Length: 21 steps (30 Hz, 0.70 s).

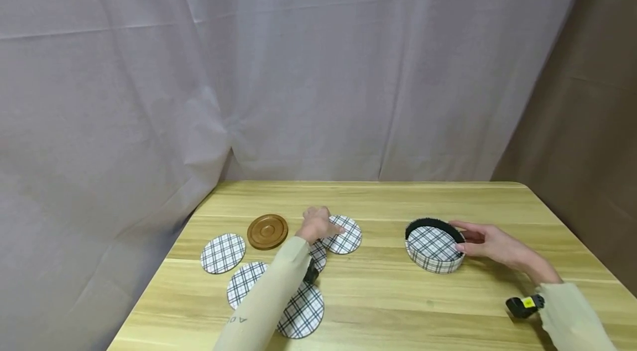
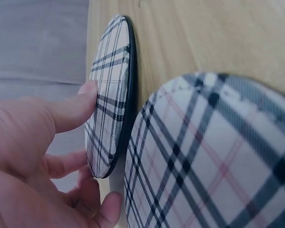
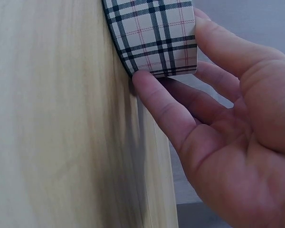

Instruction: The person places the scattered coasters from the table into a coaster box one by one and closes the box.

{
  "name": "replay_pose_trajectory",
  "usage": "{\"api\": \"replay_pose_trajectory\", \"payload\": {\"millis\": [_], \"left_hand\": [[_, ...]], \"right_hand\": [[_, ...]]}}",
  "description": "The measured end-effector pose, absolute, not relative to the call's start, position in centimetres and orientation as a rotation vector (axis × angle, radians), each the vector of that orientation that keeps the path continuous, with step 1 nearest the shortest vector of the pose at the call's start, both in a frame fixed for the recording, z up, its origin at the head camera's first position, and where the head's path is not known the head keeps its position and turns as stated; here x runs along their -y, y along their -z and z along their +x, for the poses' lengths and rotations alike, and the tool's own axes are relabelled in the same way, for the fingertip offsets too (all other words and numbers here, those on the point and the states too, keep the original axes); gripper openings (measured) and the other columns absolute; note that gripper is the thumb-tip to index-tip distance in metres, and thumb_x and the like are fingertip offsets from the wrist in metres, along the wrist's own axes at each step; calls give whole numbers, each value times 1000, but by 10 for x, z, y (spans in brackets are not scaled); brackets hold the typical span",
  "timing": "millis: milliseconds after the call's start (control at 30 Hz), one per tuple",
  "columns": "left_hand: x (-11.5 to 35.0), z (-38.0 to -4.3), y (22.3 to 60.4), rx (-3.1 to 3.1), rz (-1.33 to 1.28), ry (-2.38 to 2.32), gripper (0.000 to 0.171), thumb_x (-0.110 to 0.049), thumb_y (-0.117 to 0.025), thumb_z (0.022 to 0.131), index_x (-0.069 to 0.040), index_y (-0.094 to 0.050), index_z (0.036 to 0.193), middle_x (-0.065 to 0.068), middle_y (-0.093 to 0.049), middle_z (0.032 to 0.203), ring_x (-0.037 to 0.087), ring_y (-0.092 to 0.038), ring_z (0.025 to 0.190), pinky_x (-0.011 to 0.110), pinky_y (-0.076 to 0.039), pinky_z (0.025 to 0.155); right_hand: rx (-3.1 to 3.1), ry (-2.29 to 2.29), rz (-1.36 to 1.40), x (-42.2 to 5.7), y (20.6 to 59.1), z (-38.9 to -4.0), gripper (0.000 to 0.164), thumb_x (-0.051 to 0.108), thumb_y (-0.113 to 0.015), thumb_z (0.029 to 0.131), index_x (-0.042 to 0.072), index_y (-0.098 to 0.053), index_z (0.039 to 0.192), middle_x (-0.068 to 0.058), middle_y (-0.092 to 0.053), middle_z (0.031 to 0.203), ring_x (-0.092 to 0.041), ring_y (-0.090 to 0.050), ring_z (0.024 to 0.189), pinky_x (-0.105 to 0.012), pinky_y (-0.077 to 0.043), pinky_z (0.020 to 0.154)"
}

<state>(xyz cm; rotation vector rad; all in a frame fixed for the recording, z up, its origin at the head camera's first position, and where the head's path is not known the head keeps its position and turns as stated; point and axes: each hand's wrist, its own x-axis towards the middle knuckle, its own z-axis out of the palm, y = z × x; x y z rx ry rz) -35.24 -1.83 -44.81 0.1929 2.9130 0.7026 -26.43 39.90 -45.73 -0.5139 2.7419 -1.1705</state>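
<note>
My left hand (image 1: 317,224) reaches to a round plaid coaster (image 1: 347,236) left of the table's middle. In the left wrist view its thumb lies on the plaid face of that coaster (image 2: 109,95), and the other fingers bend at its edge. A second plaid coaster (image 1: 318,257) lies close beside it, partly hidden by the wrist. On the right, my right hand (image 1: 497,246) holds the side of a round plaid coaster holder (image 1: 434,263) with a black inner wall. A plaid coaster (image 1: 432,242) shows inside it. The right wrist view shows fingers against the holder's plaid side (image 3: 154,40).
A brown wooden disc (image 1: 267,231) with a ringed top lies left of my left hand. More plaid coasters lie around it: one at the far left (image 1: 223,253), two nearer ones (image 1: 245,282) partly under the left sleeve. A grey curtain (image 1: 318,74) hangs behind the wooden table (image 1: 388,312).
</note>
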Motion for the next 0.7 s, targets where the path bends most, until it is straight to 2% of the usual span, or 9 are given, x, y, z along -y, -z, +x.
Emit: {"api": "replay_pose_trajectory", "payload": {"millis": [167, 267, 400, 433, 533, 700], "left_hand": [[15, -350, 446, -2910, 183, -791, 52, -39, -80, 79, -7, -59, 114, 15, -50, 111, 28, -42, 104, 41, -47, 84], [14, -349, 441, -2911, 203, -854, 45, -31, -77, 84, -8, -58, 118, 14, -53, 115, 29, -44, 110, 44, -46, 92], [14, -349, 431, -2927, 258, -885, 28, -18, -71, 89, -9, -60, 114, 10, -57, 112, 28, -48, 110, 43, -44, 97], [14, -349, 429, -2926, 269, -893, 25, -15, -69, 90, -9, -61, 113, 9, -57, 111, 27, -49, 108, 42, -45, 96], [14, -348, 423, -2906, 309, -939, 22, -7, -63, 90, -10, -61, 111, 9, -58, 101, 24, -54, 92, 39, -51, 83], [15, -347, 415, -2842, 390, -1077, 21, 0, -57, 87, -8, -61, 107, 4, -55, 80, 15, -50, 68, 27, -43, 61]], "right_hand": [[-2740, 1170, -503, -399, 458, -263, 65, 26, -65, 95, -1, -38, 148, -31, -42, 146, -39, -51, 126, -12, -45, 87], [-2747, 1156, -509, -398, 458, -263, 65, 26, -65, 95, -1, -38, 148, -32, -43, 146, -37, -53, 125, -12, -45, 88], [-2746, 1154, -520, -397, 456, -263, 66, 25, -65, 95, -2, -37, 147, -33, -43, 145, -39, -54, 124, -13, -46, 88], [-2744, 1162, -505, -396, 456, -263, 66, 26, -66, 95, -1, -38, 148, -32, -43, 145, -40, -54, 125, -13, -45, 88], [-2739, 1157, -539, -396, 455, -263, 66, 25, -64, 96, -4, -36, 148, -35, -42, 144, -50, -50, 125, -13, -45, 87], [-2739, 1161, -516, -396, 454, -262, 66, 26, -65, 95, -3, -37, 147, -34, -43, 145, -51, -49, 126, -12, -44, 87]]}}
